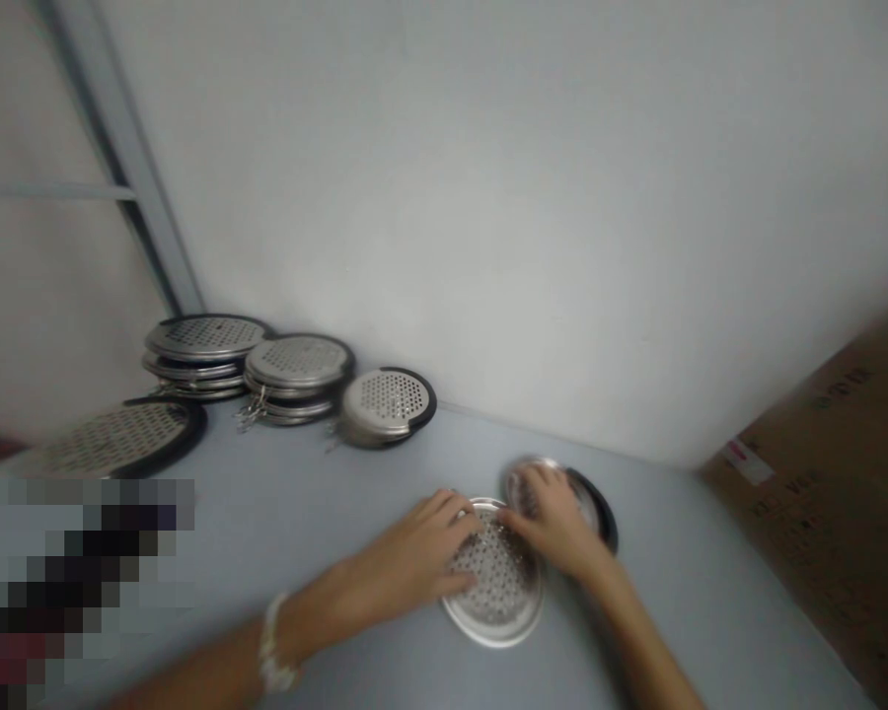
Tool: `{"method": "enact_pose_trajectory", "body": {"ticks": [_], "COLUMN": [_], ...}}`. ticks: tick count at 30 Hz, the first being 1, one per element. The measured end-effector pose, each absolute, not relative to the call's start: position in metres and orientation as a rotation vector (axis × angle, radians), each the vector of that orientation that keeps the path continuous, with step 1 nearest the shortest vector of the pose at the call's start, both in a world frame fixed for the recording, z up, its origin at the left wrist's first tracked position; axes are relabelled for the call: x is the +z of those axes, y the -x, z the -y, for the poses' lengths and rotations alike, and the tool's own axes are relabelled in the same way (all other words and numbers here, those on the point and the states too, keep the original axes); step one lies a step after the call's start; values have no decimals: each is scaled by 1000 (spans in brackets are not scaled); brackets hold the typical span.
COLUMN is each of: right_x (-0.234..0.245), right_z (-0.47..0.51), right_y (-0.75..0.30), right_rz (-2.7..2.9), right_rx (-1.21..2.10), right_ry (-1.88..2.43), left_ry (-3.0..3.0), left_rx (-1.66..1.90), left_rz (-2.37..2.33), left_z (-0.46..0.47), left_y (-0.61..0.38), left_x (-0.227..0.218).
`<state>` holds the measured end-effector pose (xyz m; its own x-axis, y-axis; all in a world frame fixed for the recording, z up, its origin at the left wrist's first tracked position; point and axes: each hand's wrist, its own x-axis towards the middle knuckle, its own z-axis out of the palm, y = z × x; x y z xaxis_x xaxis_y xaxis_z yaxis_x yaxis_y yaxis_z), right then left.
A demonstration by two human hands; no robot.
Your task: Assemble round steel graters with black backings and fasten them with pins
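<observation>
1. Perforated steel disc [497, 582] lies on the pale grey surface [681, 582], nearest the wearer, with the left hand [407, 557] covering its left side.
2. The left hand is spread, its fingers curved over the disc; whether it is gripping or only pressing down, the view cannot tell.
3. The right hand [552, 523] is blurred, its fingers bent over a black-rimmed disc [596, 508] just behind the first, and its fingertips reach toward the first disc's upper edge. Its grip cannot be told either.
4. Further back against the white wall [533, 197] sit two stacked piles of discs [207, 340] [300, 360] and a single black-rimmed disc [389, 402]. Small metal clips [250, 414] stick out from the base of the second pile.
5. Risk: the two near discs lie very close, so a careless push could catch one rim on the other or flip a disc over.
6. Risk: a smooth disc on a smooth surface could skid if pressed off-centre, and a thin edge could nick a finger.
7. Risk: a sweep toward the piles could snag the clips and topple the stacks.
8. Risk: a wide swing of the right arm could knock the cardboard box [821, 493] at the right.
</observation>
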<state>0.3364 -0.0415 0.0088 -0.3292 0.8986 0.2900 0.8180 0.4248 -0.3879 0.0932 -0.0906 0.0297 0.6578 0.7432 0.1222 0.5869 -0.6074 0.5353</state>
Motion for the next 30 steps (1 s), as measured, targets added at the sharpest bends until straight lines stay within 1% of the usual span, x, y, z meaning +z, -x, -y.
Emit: {"method": "enact_pose_trajectory", "body": {"ticks": [3,12,17,23,30], "right_x": [10,13,8,12,26], "right_z": [37,34,30,35,37], "right_y": [-343,-352,-353,-347,-350], "right_rz": [2203,2226,2235,2198,2122], "right_rx": [234,221,64,-111,-193], "right_ry": [1474,1492,1532,1505,1387], "left_ry": [-2474,-2565,-2590,-2623,-2630], "left_rx": [455,451,454,467,474], "left_rz": [-1103,-1107,-1090,-1127,-1173], "left_z": [89,88,91,91,89], "left_y": [-94,-90,-91,-92,-93], "left_x": [29,26,31,27,21]}}
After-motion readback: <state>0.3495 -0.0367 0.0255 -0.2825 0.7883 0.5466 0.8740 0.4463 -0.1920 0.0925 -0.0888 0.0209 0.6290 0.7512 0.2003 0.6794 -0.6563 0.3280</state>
